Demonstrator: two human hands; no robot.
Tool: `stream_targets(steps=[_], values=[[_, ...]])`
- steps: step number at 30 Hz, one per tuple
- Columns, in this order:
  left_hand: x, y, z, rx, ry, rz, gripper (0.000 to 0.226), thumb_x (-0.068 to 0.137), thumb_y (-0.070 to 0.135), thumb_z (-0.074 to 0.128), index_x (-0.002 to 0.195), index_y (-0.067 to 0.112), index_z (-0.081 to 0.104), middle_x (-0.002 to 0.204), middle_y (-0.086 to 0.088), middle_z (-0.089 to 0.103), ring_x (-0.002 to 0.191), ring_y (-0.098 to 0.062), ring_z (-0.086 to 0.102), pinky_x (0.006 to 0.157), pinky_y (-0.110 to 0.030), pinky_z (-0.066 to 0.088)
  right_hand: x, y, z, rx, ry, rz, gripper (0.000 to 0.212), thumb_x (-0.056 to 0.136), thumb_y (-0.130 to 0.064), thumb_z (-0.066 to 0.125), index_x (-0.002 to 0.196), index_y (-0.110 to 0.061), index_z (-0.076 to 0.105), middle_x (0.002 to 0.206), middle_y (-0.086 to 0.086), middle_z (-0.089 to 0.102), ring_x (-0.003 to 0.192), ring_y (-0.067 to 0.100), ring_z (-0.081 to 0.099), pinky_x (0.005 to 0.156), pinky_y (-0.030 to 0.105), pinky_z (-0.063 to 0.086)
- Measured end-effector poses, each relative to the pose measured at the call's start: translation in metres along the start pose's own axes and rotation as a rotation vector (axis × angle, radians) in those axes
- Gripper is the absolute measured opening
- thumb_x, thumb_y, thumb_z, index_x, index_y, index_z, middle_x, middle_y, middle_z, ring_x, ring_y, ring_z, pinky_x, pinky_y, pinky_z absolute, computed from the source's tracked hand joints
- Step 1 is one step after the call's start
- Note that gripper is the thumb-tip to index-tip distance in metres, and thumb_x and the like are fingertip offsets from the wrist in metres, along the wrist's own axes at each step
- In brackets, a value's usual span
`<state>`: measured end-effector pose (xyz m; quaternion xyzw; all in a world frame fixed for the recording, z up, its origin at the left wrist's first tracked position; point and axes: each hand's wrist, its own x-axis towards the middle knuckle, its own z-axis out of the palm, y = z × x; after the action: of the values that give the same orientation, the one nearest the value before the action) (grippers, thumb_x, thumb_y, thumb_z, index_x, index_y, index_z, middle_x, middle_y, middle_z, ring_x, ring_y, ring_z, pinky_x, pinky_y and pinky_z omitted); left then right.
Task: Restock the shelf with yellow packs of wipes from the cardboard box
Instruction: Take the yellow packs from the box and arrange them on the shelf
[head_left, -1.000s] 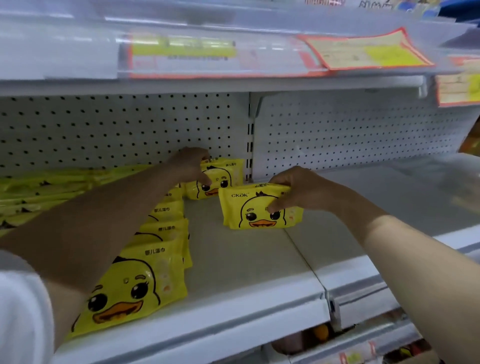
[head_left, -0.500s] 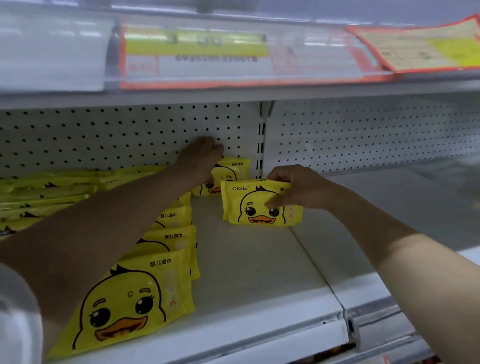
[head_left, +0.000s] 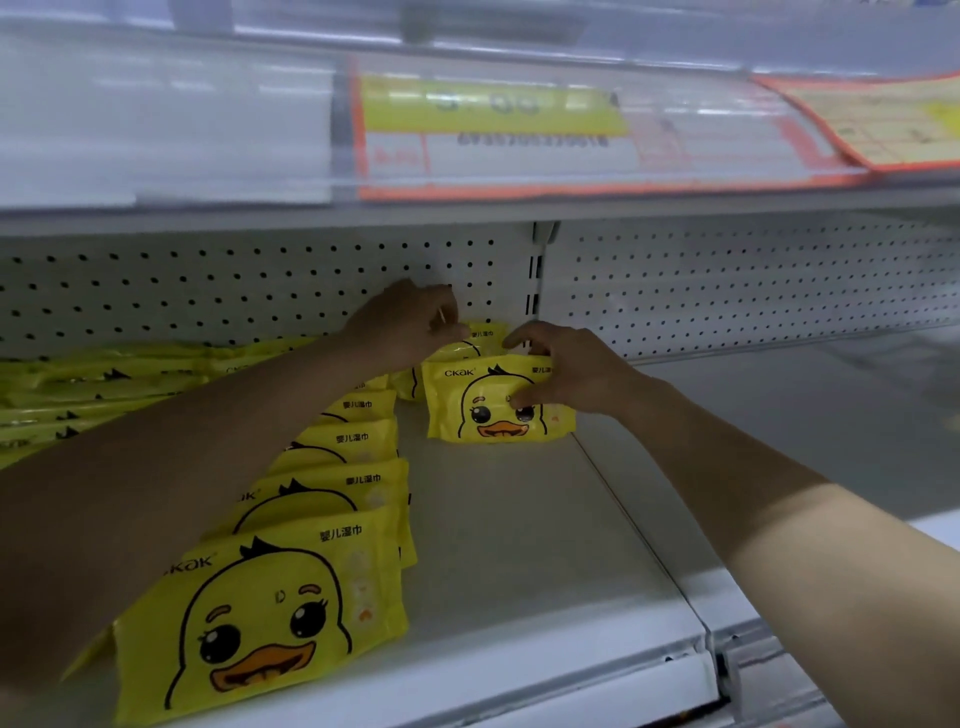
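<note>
A yellow pack of wipes with a duck face (head_left: 483, 410) stands upright at the back of the white shelf (head_left: 519, 561). My right hand (head_left: 566, 371) grips its top right corner, thumb on the front. Behind it a second upright pack (head_left: 488, 332) leans against the pegboard, and my left hand (head_left: 410, 327) holds its top edge. A row of several leaning yellow packs (head_left: 275, 613) runs from the shelf's front edge to the back, left of both hands. The cardboard box is not in view.
More yellow packs (head_left: 104, 384) lie flat at the far left. The pegboard back wall (head_left: 208, 291) is close behind the hands. An upper shelf with price labels (head_left: 493, 130) overhangs. A second white shelf section (head_left: 805, 426) lies to the right.
My right hand has pushed its pack back and left, up against the pack at the pegboard. My left hand stays on that rear pack. The camera has moved closer.
</note>
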<state>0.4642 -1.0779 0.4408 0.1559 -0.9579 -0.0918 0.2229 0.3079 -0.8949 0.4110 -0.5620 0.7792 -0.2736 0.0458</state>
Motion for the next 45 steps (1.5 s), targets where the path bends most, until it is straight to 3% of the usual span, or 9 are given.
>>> stream_targets(steps=[4,7,10,14,17,21,24,34,45], values=[[-0.011,-0.004,0.002,-0.019,-0.177,-0.033,0.038,0.082,0.043,0.075,0.108,0.020,0.058,0.102,-0.002,0.067,0.092,-0.019,0.062,0.082,-0.037,0.052,0.017,-0.007,0.015,0.017,0.046,-0.019,0.073,0.062,-0.034,0.091,0.119,-0.031,0.047,0.102,0.001,0.061,0.090,0.020,0.061,0.073,0.034,0.052],[-0.017,-0.016,0.006,-0.036,-0.138,-0.046,0.029,0.080,0.032,0.078,0.097,0.028,0.054,0.103,-0.006,0.065,0.094,-0.023,0.061,0.082,-0.042,0.053,0.029,-0.011,0.025,0.014,0.091,-0.050,0.067,0.062,-0.033,0.090,0.111,-0.029,0.045,0.099,0.002,0.062,0.085,0.023,0.062,0.070,0.037,0.053],[-0.020,-0.022,0.004,-0.114,-0.054,-0.064,0.023,0.081,0.016,0.077,0.088,0.023,0.057,0.098,-0.005,0.067,0.093,-0.024,0.064,0.080,-0.043,0.054,0.039,-0.012,0.033,-0.009,0.134,-0.090,0.057,0.065,-0.030,0.089,0.102,-0.026,0.046,0.090,0.000,0.061,0.079,0.025,0.060,0.066,0.039,0.051],[-0.017,-0.029,0.002,-0.090,-0.032,-0.071,0.020,0.080,0.011,0.077,0.083,0.021,0.060,0.089,0.000,0.066,0.089,-0.021,0.064,0.077,-0.034,0.051,0.047,-0.010,0.038,0.094,0.150,-0.130,0.040,0.072,-0.019,0.085,0.099,-0.017,0.055,0.082,-0.014,0.054,0.073,0.003,0.055,0.059,0.023,0.040],[-0.014,-0.035,0.001,-0.046,-0.023,-0.076,0.021,0.078,0.012,0.079,0.077,0.023,0.061,0.075,0.009,0.060,0.082,-0.020,0.064,0.072,-0.029,0.048,0.054,-0.005,0.037,0.174,0.163,-0.113,0.020,0.079,-0.015,0.081,0.092,-0.013,0.066,0.084,-0.014,0.061,0.078,-0.011,0.056,0.066,0.010,0.038],[-0.010,-0.038,0.004,0.041,0.064,-0.106,0.015,0.076,0.017,0.081,0.077,0.020,0.067,0.072,0.008,0.060,0.080,-0.018,0.062,0.077,-0.031,0.051,0.063,-0.005,0.036,0.200,0.236,-0.036,0.009,0.081,-0.012,0.078,0.085,-0.006,0.073,0.085,-0.005,0.068,0.081,0.004,0.061,0.070,0.008,0.042],[-0.007,-0.039,0.009,0.096,0.054,-0.147,0.013,0.080,0.023,0.077,0.079,0.023,0.064,0.075,0.011,0.056,0.087,-0.019,0.061,0.081,-0.034,0.051,0.069,-0.008,0.041,0.173,0.283,-0.020,0.008,0.082,-0.012,0.075,0.087,-0.007,0.073,0.091,-0.002,0.070,0.090,0.013,0.064,0.079,0.025,0.048],[-0.011,-0.025,0.006,0.179,0.088,-0.187,0.013,0.080,0.025,0.077,0.086,0.021,0.066,0.091,-0.001,0.064,0.094,-0.022,0.058,0.081,-0.034,0.050,0.063,-0.006,0.042,0.013,0.322,-0.034,0.022,0.081,-0.022,0.075,0.102,-0.017,0.069,0.106,0.003,0.067,0.099,0.023,0.062,0.083,0.032,0.049],[-0.054,0.026,-0.032,0.142,0.049,-0.303,0.052,0.080,0.038,0.076,0.124,0.021,0.055,0.123,-0.008,0.055,0.118,-0.029,0.045,0.091,-0.037,0.044,0.015,-0.026,0.001,-0.058,0.195,-0.081,0.061,0.080,-0.032,0.078,0.135,-0.026,0.053,0.131,0.008,0.056,0.118,0.025,0.054,0.090,0.032,0.046]])
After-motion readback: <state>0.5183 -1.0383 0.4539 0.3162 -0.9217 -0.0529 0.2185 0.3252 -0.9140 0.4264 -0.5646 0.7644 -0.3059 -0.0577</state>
